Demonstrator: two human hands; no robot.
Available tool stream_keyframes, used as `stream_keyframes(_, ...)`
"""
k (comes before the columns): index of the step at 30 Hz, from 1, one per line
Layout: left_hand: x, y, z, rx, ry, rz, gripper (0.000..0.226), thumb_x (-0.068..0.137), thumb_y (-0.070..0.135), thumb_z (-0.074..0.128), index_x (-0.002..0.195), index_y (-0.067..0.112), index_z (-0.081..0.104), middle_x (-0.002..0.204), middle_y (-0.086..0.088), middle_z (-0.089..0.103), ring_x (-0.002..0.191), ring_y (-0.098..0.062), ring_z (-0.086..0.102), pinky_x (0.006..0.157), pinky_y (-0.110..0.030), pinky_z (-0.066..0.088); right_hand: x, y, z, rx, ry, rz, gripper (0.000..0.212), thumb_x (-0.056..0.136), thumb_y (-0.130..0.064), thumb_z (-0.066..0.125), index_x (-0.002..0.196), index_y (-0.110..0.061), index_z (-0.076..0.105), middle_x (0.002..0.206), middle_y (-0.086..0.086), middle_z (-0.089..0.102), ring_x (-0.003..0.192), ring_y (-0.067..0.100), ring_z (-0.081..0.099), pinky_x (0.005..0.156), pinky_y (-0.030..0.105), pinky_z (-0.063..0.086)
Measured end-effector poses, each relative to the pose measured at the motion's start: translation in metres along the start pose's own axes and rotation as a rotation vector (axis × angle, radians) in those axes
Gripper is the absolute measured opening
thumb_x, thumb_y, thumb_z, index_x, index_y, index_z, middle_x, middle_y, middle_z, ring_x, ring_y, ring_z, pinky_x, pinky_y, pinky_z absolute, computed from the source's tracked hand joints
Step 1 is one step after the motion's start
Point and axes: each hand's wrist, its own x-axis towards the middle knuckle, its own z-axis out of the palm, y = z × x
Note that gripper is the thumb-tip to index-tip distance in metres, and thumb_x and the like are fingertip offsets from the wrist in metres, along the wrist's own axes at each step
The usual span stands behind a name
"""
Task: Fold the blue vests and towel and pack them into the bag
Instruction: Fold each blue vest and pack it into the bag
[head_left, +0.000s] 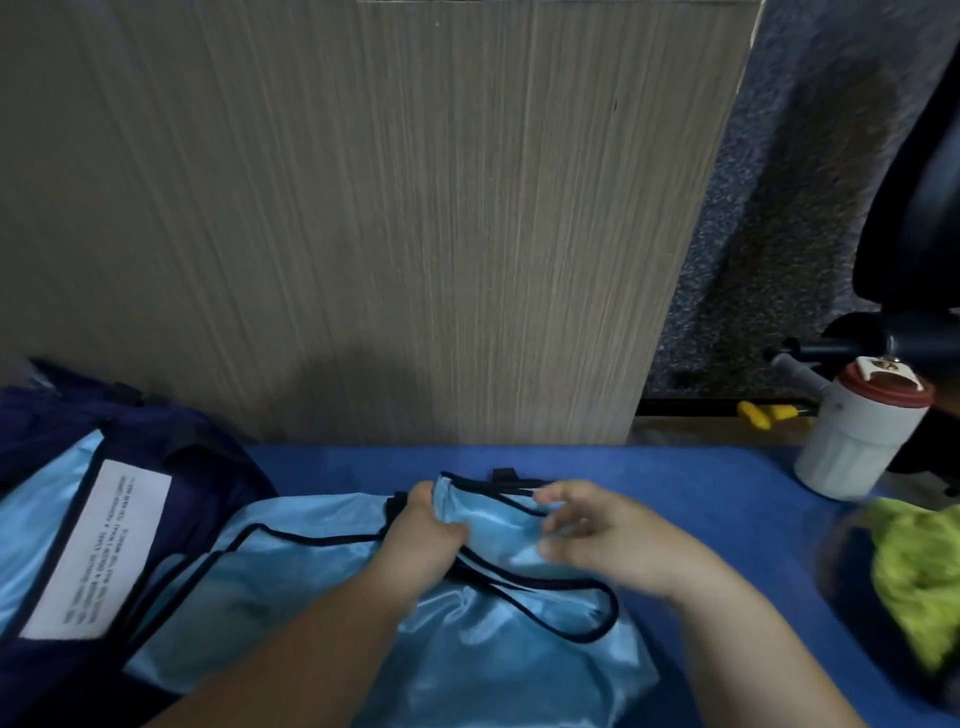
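A shiny light-blue vest (493, 649) with dark trim lies partly folded on the blue table (701, 493) in front of me. My left hand (426, 530) grips its upper fold near the dark trim. My right hand (597, 530) is blurred, its fingers curled over the cloth's upper right part; whether it grips the cloth is unclear. A second light-blue vest (57, 530) with a white printed label lies at the left on a dark navy bag (197, 467).
A wood-grain panel (389, 208) stands upright behind the table. A white bottle (857, 441) with a red cap stands at the right edge. Yellow-green cloth (914, 571) lies in a dark container at the right. A black chair (914, 208) is beyond.
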Motion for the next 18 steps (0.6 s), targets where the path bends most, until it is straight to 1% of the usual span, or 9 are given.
stream_keyframes(2,0.0,0.001,-0.006,0.066,0.011,0.035,0.05,0.09,0.009,0.057,0.135,0.02,0.038,0.102,0.007,0.059,0.084,-0.011,0.062,0.066,-0.02,0.049,-0.005,0.004,-0.013,-0.2,-0.019,0.071,0.036,0.073,-0.032,0.085,0.099,-0.03,0.06,0.089,-0.01,0.061,0.077,0.004,0.057,0.074,0.019,0.047)
stream_keyframes(4,-0.002,0.002,-0.009,0.142,0.006,0.097,0.065,0.093,0.008,0.053,0.147,0.026,0.023,0.117,0.011,0.049,0.081,-0.012,0.062,0.059,-0.016,0.043,-0.009,0.006,-0.015,-0.375,-0.146,0.15,0.04,0.066,-0.039,0.088,0.09,-0.029,0.059,0.083,-0.014,0.058,0.074,0.003,0.054,0.067,0.018,0.043)
stream_keyframes(6,-0.005,0.001,-0.008,0.273,0.018,0.184,0.073,0.092,0.008,0.053,0.15,0.031,0.015,0.139,0.005,0.036,0.098,-0.019,0.059,0.071,-0.02,0.044,-0.011,0.004,-0.007,-0.499,-0.25,0.179,0.044,0.063,-0.041,0.089,0.09,-0.03,0.056,0.082,-0.016,0.055,0.078,0.004,0.053,0.068,0.02,0.043)
stream_keyframes(8,-0.009,-0.002,-0.003,0.5,0.122,0.296,0.07,0.09,0.012,0.055,0.148,0.031,0.022,0.148,0.005,0.025,0.122,-0.017,0.041,0.09,-0.028,0.041,-0.012,0.002,0.002,-0.571,-0.265,0.157,0.042,0.065,-0.036,0.087,0.091,-0.032,0.055,0.081,-0.015,0.053,0.081,0.007,0.054,0.072,0.023,0.046)
stream_keyframes(9,-0.011,-0.004,0.001,0.601,0.21,0.399,0.065,0.086,0.015,0.058,0.143,0.031,0.031,0.145,0.006,0.027,0.125,-0.016,0.035,0.097,-0.031,0.038,-0.012,0.001,0.005,-0.598,-0.262,0.143,0.038,0.067,-0.031,0.085,0.092,-0.033,0.056,0.08,-0.015,0.053,0.082,0.008,0.055,0.073,0.023,0.047)
stream_keyframes(11,-0.013,-0.007,0.007,0.651,0.297,0.638,0.047,0.076,0.018,0.064,0.118,0.033,0.05,0.127,0.009,0.043,0.113,-0.014,0.037,0.093,-0.035,0.037,-0.014,0.0,0.007,-0.644,-0.287,0.127,0.034,0.071,-0.023,0.08,0.095,-0.036,0.059,0.078,-0.016,0.053,0.082,0.008,0.055,0.07,0.021,0.046)
stream_keyframes(14,-0.01,-0.013,0.016,0.615,0.073,0.84,0.022,0.076,0.018,0.058,0.092,0.033,0.053,0.098,0.017,0.054,0.095,-0.007,0.044,0.084,-0.033,0.043,-0.016,0.0,0.006,-0.704,-0.363,0.154,0.044,0.072,-0.023,0.079,0.112,-0.032,0.065,0.08,-0.017,0.055,0.087,0.011,0.058,0.074,0.022,0.048)
stream_keyframes(16,-0.009,-0.019,0.02,0.692,-0.103,0.787,0.022,0.084,0.032,0.047,0.102,0.034,0.059,0.107,0.02,0.055,0.105,-0.005,0.045,0.096,-0.032,0.04,-0.017,0.001,0.003,-0.699,-0.431,0.168,0.047,0.073,-0.026,0.081,0.116,-0.029,0.065,0.09,-0.011,0.065,0.087,0.015,0.063,0.077,0.026,0.052)
stream_keyframes(18,-0.006,-0.028,0.021,0.805,-0.161,0.696,0.053,0.081,0.053,0.028,0.124,0.037,0.054,0.129,0.022,0.046,0.124,-0.002,0.035,0.11,-0.03,0.026,-0.019,0.004,-0.003,-0.61,-0.507,0.21,0.041,0.075,-0.028,0.082,0.113,-0.026,0.067,0.087,-0.001,0.069,0.071,0.015,0.063,0.066,0.026,0.052)
